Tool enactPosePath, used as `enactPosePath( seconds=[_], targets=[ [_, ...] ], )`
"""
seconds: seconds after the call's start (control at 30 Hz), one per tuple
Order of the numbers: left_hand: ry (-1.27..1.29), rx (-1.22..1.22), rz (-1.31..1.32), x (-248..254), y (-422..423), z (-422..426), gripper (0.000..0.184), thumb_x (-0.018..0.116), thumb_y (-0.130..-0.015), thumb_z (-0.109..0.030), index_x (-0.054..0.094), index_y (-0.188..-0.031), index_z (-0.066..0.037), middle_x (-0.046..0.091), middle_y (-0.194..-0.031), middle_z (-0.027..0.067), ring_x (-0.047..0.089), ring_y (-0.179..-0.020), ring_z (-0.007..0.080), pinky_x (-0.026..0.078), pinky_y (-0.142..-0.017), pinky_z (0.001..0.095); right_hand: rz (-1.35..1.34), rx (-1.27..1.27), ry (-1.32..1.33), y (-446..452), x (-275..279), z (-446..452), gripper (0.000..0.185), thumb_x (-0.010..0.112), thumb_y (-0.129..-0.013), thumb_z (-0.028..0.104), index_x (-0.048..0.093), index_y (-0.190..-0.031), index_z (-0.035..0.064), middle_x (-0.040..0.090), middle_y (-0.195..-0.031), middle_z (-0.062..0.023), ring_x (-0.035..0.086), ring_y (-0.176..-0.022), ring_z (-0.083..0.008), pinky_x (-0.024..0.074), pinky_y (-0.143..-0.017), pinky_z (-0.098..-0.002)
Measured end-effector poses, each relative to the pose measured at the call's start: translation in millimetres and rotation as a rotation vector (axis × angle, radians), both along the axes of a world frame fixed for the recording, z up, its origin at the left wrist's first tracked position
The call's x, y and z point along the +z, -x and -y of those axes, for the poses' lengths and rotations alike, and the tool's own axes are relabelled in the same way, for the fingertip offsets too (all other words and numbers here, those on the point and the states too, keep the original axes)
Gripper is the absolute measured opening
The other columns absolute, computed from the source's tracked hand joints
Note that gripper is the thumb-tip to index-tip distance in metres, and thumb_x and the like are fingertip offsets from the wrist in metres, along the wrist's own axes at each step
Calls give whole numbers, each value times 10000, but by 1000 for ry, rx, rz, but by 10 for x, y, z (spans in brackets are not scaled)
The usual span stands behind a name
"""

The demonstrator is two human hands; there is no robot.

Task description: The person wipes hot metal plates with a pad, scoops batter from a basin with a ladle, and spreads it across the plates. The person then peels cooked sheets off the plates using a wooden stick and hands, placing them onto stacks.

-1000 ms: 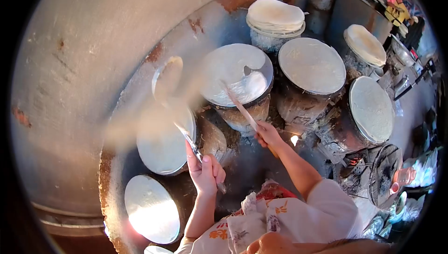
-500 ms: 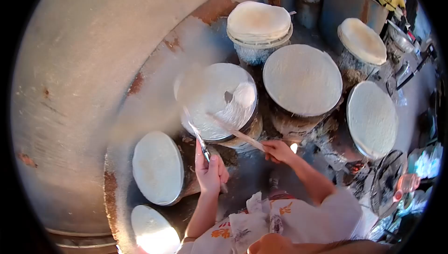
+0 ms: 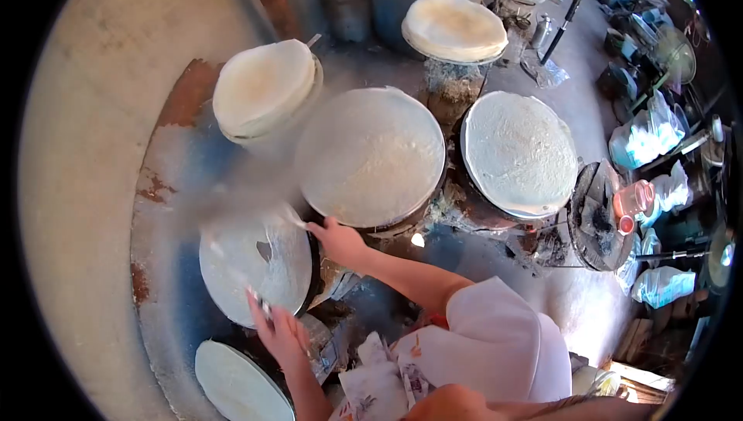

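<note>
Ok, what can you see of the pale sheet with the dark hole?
The pale sheet is roughly round and batter-like, with a dark hole near its middle, spread over a dark-sided griddle. The left hand is near its lower right edge, the right hand near its upper right; blur hides whether their tools touch it.

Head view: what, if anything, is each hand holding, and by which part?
The left hand grips a slim shiny tool by its handle; the right hand grips a pale stick by its near end.

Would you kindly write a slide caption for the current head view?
The left hand and right hand hold utensils over a round griddle near stacked flatbreads.
</note>
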State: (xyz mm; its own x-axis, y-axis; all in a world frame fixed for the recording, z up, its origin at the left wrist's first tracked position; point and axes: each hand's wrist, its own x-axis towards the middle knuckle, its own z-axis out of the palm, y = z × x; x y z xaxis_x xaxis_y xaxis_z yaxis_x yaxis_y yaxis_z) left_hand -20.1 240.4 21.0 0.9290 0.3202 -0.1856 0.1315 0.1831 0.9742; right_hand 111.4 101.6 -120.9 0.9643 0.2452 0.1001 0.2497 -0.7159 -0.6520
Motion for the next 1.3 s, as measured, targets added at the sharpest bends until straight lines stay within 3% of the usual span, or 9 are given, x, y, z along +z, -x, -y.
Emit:
enactPosePath(
  seconds=[0.1,0.23,0.5,0.53,0.9,0.97,1.03,1.13,1.3],
  targets=[
    [150,5,-118,48,-524,250,470,387,-997,-179,264,-1443,-261,307,-547,-43,267,-356,40,266,-311,201,-46,146,132,-30,151,-215,430,527,-802,92,525,-1225,168,513,-950,-194,626,-732,-355,522,-628,-434],
    [1193,-210,35,146,-453,-251,357,276,-1027,-305,408,-1358,-324,348,-604,-34,327,-377,48,297,-332,198,-194,-63,89,168,182,467,354,500,-876,117,526,-1226,165,529,-934,-169,600,-764,-386,508,-654,-465],
    [1374,38,-228,33,-409,-575,413,441,-977,-369,396,-651,-120,388,-533,-51,411,-424,65,338,-414,234,186,20,63,-78,-82,331,314,493,-887,149,554,-1194,172,502,-919,-160,571,-619,-388,485,-550,-470],
    [1436,104,-250,3,-409,-567,93,506,-962,-276,536,-895,-220,379,-584,-63,372,-421,41,334,-382,216,177,131,93,-95,-151,339,323,493,-884,155,540,-1203,176,507,-907,-155,576,-643,-381,487,-558,-462],
    [994,275,-68,-415,-266,-199,131,543,-926,-184,455,-1003,-244,360,-609,-61,379,-445,42,337,-376,180,-1,49,-352,953,-423,466,199,554,-818,52,614,-1005,89,593,-783,-205,580,-774,-405,476,-656,-463],
    [1188,407,-68,-693,-202,95,158,503,-934,-175,436,-1033,-279,341,-621,-61,375,-451,50,335,-376,183,-591,64,-560,1021,-98,250,40,536,-826,48,541,-864,37,587,-781,-213,602,-704,-359,461,-588,-442],
    [1179,564,3,-608,-196,530,31,483,-940,-191,469,-915,-180,353,-573,-56,367,-415,55,334,-356,196,-335,235,-508,945,-176,141,129,531,-833,57,596,-944,66,596,-757,-198,608,-641,-332,462,-560,-415],
    [1990,228,446,-606,-111,484,228,471,-941,-175,443,-724,-111,349,-499,-46,348,-361,63,332,-340,197,208,379,-315,731,-135,220,278,526,-835,61,627,-1089,112,611,-750,-203,621,-623,-319,465,-554,-388],
    [2041,225,835,-31,356,870,352,457,-951,-171,377,-617,-92,347,-460,-34,346,-318,66,354,-310,202,-247,267,-323,264,-44,575,319,601,-832,62,618,-1150,54,661,-971,-188,651,-785,-255,495,-699,-317]
  ],
)
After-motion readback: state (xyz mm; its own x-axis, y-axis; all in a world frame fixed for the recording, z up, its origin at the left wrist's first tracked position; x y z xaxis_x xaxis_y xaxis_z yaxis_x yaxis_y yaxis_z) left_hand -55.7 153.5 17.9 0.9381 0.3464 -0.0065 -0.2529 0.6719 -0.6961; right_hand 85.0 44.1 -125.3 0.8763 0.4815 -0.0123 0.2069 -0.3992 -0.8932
